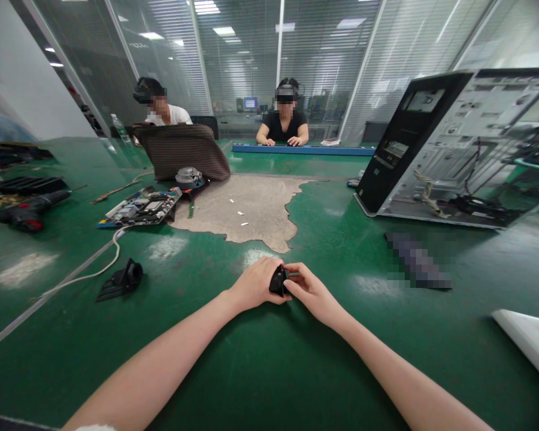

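Note:
In the head view, my left hand (257, 281) is wrapped round a small black part (277, 280) above the green tabletop. The part looks like plastic, but the fingers cover much of it and its exact kind does not show. From the other side, my right hand (313, 293) pinches the same part between thumb and fingers. A black plastic piece (121, 280) with a round opening and a flat slotted base lies to the left of my hands.
A circuit board (146, 206), a cooling fan (189, 178) and a cordless drill (29, 209) lie to the left. An opened computer case (431, 146) stands at the right, behind a blurred dark object (417, 260). Two people sit across the table. A pale worn patch (251, 206) marks the middle.

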`<move>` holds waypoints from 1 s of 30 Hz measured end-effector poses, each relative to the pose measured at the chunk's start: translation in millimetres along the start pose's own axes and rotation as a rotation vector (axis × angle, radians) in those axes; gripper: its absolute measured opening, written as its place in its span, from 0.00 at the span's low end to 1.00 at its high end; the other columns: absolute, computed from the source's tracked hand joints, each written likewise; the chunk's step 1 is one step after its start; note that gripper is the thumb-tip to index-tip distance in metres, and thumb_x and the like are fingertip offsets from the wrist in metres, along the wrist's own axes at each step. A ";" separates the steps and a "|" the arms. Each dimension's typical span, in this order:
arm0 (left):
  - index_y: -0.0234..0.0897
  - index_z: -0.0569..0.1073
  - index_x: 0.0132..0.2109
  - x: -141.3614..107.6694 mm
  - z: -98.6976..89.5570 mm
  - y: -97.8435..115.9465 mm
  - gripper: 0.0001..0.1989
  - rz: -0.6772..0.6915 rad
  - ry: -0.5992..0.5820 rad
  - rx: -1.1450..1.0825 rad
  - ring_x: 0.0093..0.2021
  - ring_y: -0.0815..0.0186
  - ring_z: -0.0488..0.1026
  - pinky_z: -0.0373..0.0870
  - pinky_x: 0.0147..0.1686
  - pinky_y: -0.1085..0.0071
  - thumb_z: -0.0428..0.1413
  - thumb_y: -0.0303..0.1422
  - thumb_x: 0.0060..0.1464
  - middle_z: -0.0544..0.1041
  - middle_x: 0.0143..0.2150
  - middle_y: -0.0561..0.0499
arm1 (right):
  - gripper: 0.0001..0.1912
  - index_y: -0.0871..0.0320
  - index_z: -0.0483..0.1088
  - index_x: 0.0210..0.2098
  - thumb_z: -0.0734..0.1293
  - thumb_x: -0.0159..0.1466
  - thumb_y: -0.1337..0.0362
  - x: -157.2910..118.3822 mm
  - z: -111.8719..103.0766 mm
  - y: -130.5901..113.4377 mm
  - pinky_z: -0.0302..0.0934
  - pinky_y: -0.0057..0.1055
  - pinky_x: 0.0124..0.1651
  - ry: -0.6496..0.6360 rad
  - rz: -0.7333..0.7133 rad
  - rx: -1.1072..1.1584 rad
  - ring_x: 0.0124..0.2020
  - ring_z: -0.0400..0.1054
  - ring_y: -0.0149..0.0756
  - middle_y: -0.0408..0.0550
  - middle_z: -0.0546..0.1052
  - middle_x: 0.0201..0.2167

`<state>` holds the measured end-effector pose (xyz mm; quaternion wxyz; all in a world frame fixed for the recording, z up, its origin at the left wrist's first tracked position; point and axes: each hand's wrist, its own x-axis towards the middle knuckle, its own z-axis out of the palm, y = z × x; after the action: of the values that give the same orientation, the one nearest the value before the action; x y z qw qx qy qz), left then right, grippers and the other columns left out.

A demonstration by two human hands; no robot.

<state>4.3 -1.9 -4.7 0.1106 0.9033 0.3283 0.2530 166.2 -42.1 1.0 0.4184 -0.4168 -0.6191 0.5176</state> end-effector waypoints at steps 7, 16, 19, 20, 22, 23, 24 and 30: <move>0.36 0.59 0.44 -0.2 1.1 -0.6 0.25 -0.012 0.003 -0.011 0.40 0.59 0.65 0.64 0.40 0.63 0.58 0.38 0.39 0.68 0.40 0.47 | 0.08 0.54 0.59 0.36 0.63 0.57 0.65 -3.3 1.6 2.3 0.61 0.33 0.47 -0.008 -0.067 0.088 0.43 0.65 0.32 0.43 0.67 0.38; 0.36 0.60 0.43 0.6 1.0 0.1 0.24 -0.007 0.014 -0.009 0.39 0.59 0.66 0.64 0.38 0.64 0.58 0.41 0.39 0.68 0.38 0.48 | 0.12 0.55 0.59 0.42 0.61 0.58 0.64 0.6 1.0 4.0 0.62 0.33 0.44 0.033 -0.023 -0.019 0.41 0.65 0.33 0.46 0.68 0.39; 0.36 0.60 0.43 0.3 0.4 0.2 0.24 -0.007 0.012 -0.005 0.39 0.59 0.65 0.64 0.38 0.64 0.58 0.40 0.39 0.68 0.38 0.47 | 0.12 0.56 0.60 0.42 0.61 0.58 0.65 -0.2 0.6 0.6 0.61 0.35 0.46 0.000 -0.015 -0.023 0.41 0.66 0.33 0.46 0.69 0.38; 0.36 0.59 0.44 0.1 0.3 0.0 0.25 -0.007 0.011 -0.002 0.39 0.59 0.65 0.64 0.39 0.64 0.58 0.39 0.39 0.68 0.38 0.47 | 0.12 0.55 0.60 0.41 0.62 0.57 0.66 -0.8 0.6 -0.2 0.61 0.35 0.47 -0.009 -0.025 -0.005 0.42 0.66 0.33 0.45 0.69 0.38; 0.36 0.59 0.45 -0.2 0.4 -0.4 0.25 -0.008 0.011 0.001 0.40 0.59 0.65 0.64 0.39 0.64 0.58 0.38 0.39 0.68 0.39 0.47 | 0.12 0.55 0.60 0.39 0.63 0.56 0.67 -2.2 0.8 -0.7 0.59 0.34 0.49 -0.019 -0.046 0.038 0.44 0.65 0.33 0.44 0.68 0.38; 0.36 0.59 0.45 -0.3 0.6 -0.6 0.26 -0.010 0.011 0.000 0.40 0.59 0.65 0.64 0.39 0.64 0.58 0.38 0.39 0.68 0.39 0.47 | 0.11 0.54 0.60 0.39 0.64 0.56 0.67 -2.9 0.9 -0.4 0.60 0.34 0.49 -0.019 -0.051 0.054 0.44 0.65 0.33 0.43 0.68 0.38; 0.36 0.59 0.45 -0.4 0.8 -0.7 0.26 -0.013 0.011 -0.004 0.40 0.59 0.66 0.64 0.39 0.64 0.58 0.38 0.39 0.68 0.39 0.47 | 0.11 0.54 0.60 0.38 0.63 0.56 0.66 -3.3 1.0 0.3 0.60 0.34 0.48 -0.015 -0.051 0.063 0.44 0.66 0.33 0.43 0.68 0.38; 0.37 0.60 0.44 0.3 0.6 0.3 0.26 -0.028 0.006 -0.023 0.39 0.59 0.66 0.64 0.38 0.64 0.59 0.41 0.38 0.68 0.38 0.48 | 0.10 0.54 0.60 0.40 0.62 0.57 0.63 -1.9 0.6 6.3 0.64 0.31 0.42 0.025 -0.035 0.033 0.40 0.67 0.32 0.44 0.69 0.37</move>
<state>5.0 -1.9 -4.9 0.1233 0.8966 0.3382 0.2580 166.7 -43.4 -5.4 0.4420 -0.4056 -0.6124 0.5149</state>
